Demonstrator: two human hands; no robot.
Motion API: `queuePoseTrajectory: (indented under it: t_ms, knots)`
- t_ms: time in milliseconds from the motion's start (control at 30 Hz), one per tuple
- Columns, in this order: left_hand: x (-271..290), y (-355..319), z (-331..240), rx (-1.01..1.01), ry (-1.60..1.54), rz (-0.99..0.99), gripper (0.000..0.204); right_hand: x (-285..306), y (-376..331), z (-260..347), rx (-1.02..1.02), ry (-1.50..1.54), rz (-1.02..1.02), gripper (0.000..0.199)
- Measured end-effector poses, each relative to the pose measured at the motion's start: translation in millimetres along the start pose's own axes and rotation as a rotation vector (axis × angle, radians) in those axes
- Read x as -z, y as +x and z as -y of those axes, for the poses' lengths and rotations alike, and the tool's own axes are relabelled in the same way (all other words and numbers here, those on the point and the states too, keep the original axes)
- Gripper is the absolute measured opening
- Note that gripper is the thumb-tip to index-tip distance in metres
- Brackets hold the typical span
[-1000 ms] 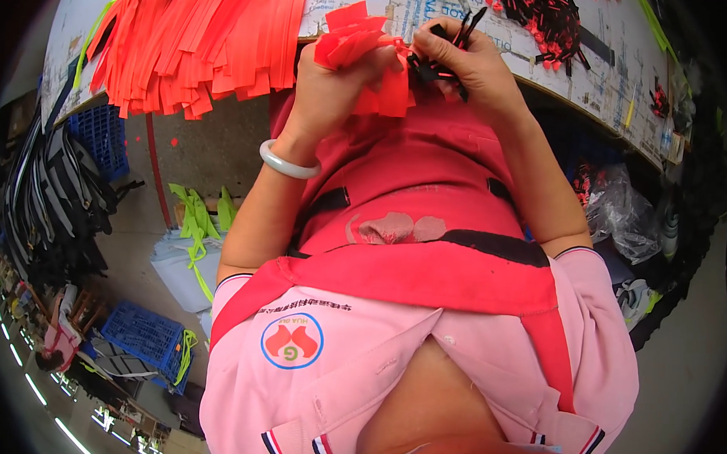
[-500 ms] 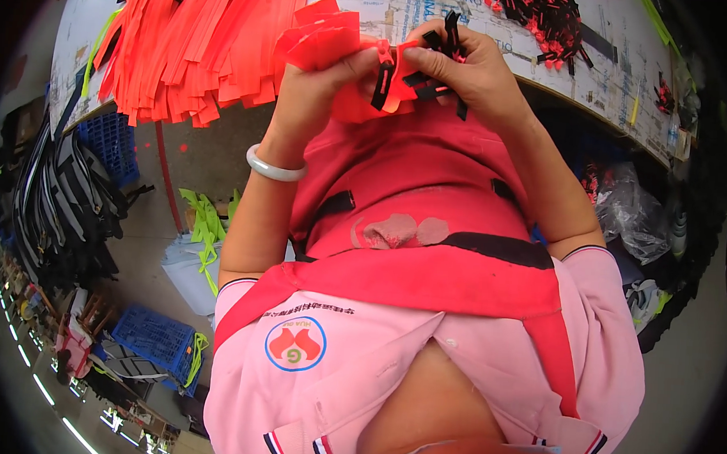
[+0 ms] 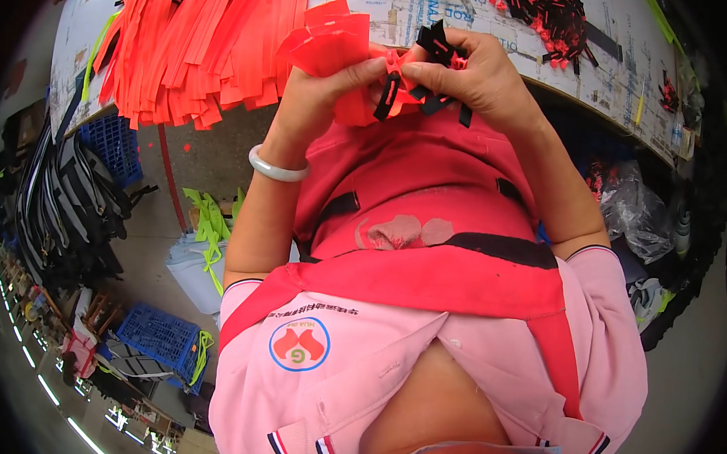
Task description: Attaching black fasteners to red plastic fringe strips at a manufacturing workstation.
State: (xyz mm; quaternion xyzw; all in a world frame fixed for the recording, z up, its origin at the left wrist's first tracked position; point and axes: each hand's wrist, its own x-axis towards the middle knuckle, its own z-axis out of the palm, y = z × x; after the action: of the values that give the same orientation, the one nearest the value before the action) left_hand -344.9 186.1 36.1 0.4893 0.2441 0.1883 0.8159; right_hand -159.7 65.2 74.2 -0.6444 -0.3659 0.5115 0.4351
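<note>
My left hand (image 3: 331, 87) is closed on a folded bundle of orange-red fabric strips (image 3: 328, 40), its thumb pressed toward the fingertips. Several small black tabs (image 3: 437, 40) with orange-red bits are pinched in my right hand (image 3: 485, 79). One black slotted tab (image 3: 387, 97) hangs at the strip ends between the two hands. Thumb to thumb, the hands almost meet in front of my red apron (image 3: 439, 190). My fingers partly hide how the tabs join the strips.
A thick pile of long orange-red strips (image 3: 200, 46) drapes over the near edge of the table (image 3: 633, 93). Farther right lies a heap of black and orange-red tabs (image 3: 559, 28). Black-grey straps (image 3: 65, 203) hang at left, above a blue crate (image 3: 156, 335) on the floor.
My two thumbs have come closer together. My right hand has turned slightly, and the black tabs in it have shifted. Both hands keep their hold.
</note>
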Motion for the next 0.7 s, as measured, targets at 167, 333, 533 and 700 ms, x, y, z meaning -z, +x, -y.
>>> queuePoseTrajectory:
  t_ms: [167, 333, 533, 700]
  knots:
    - [5, -1, -5, 0.022, 0.009, 0.028, 0.016, -3, 2, -3, 0.013, -0.016, 0.015, 0.024]
    - [4, 1, -8, 0.033, 0.052, 0.027, 0.015, -1, 3, -9, 0.062, 0.005, -0.013, 0.022]
    - [5, 3, -5, 0.044, 0.061, 0.084, 0.014, -3, 1, -1, -0.002, 0.146, -0.001, 0.022]
    - [-11, 5, 8, -0.151, -0.011, -0.131, 0.009, -23, 0, -11, 0.045, 0.235, -0.176, 0.022]
